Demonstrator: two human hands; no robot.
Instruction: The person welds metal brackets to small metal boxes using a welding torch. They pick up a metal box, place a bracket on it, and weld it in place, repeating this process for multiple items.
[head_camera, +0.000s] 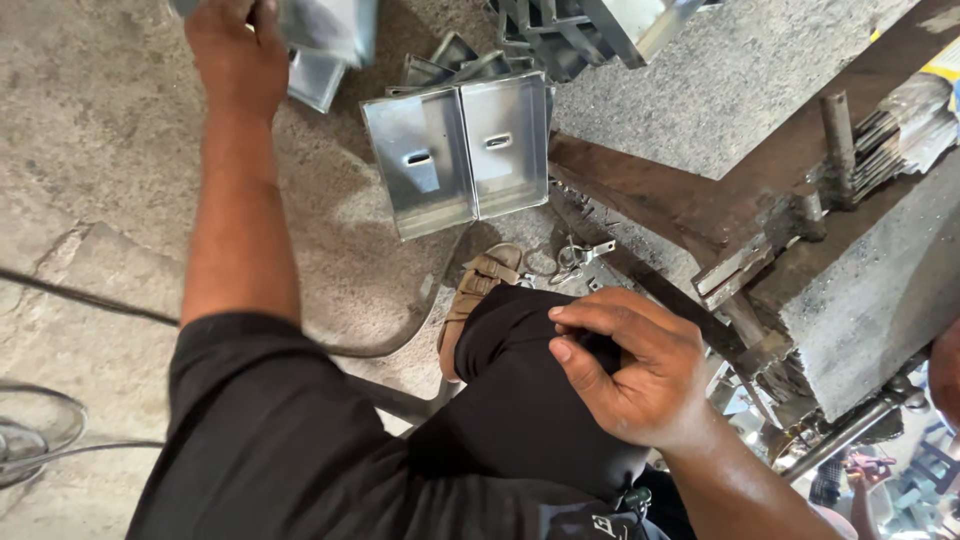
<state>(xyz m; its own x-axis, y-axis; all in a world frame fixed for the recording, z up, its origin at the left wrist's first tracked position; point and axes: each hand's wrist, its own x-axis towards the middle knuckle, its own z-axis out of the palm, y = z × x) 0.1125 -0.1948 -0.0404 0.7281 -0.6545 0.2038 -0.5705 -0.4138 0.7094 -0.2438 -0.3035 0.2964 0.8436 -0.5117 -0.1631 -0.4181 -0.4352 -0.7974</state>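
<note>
Left hand (235, 55) stretched up to top edge of view, fingers closed over shiny sheet-metal piece (330, 30); grip partly cut off by frame. Right hand (630, 365) rested on black-trousered knee (520, 390), fingers curled together, nothing held. Two finished-looking slotted metal trays (460, 150) laid side by side on concrete floor (90, 150), just below held piece. More folded pieces heaped behind (560, 35). Judged: some pieces already formed, one in hand, number left not to be told. Sandalled foot (480, 285) beside rusty press frame (700, 215).
</note>
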